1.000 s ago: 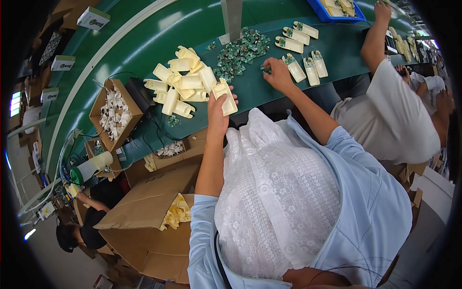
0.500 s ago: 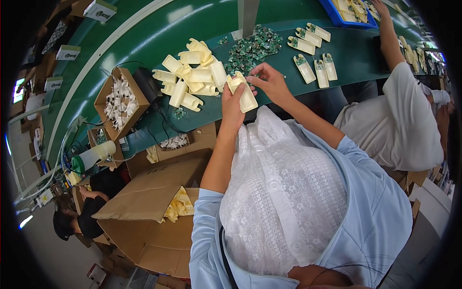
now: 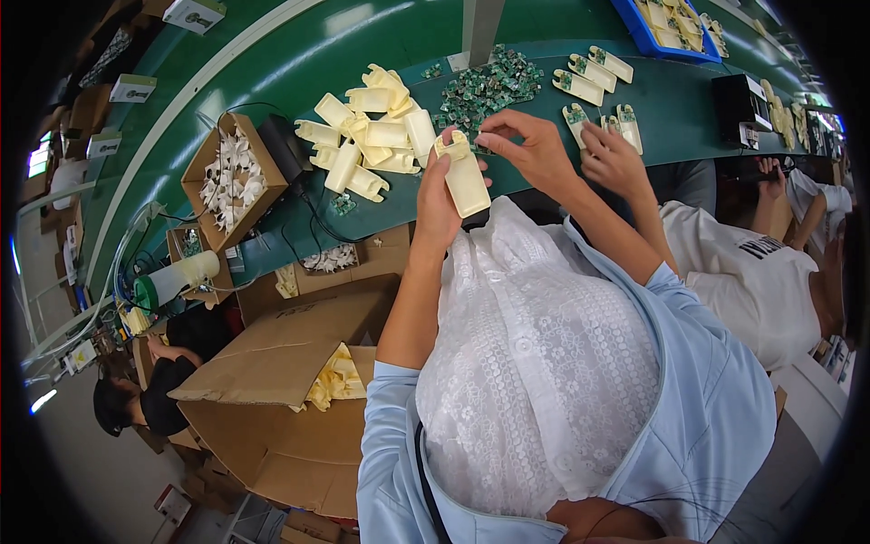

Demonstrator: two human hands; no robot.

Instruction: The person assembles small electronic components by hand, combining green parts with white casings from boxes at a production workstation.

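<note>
The left hand (image 3: 438, 195) grips a cream plastic casing (image 3: 463, 177) upright, fingers wrapped around its lower half, above the near edge of the green workbench (image 3: 689, 109). The right hand (image 3: 535, 150) meets the casing's top end with fingertips pinched narrow; whether they hold a small part cannot be told. Behind lie a pile of cream casings (image 3: 372, 136) and a heap of green circuit boards (image 3: 485, 86). A co-worker's hand (image 3: 612, 159) reaches in just beside the right hand.
</note>
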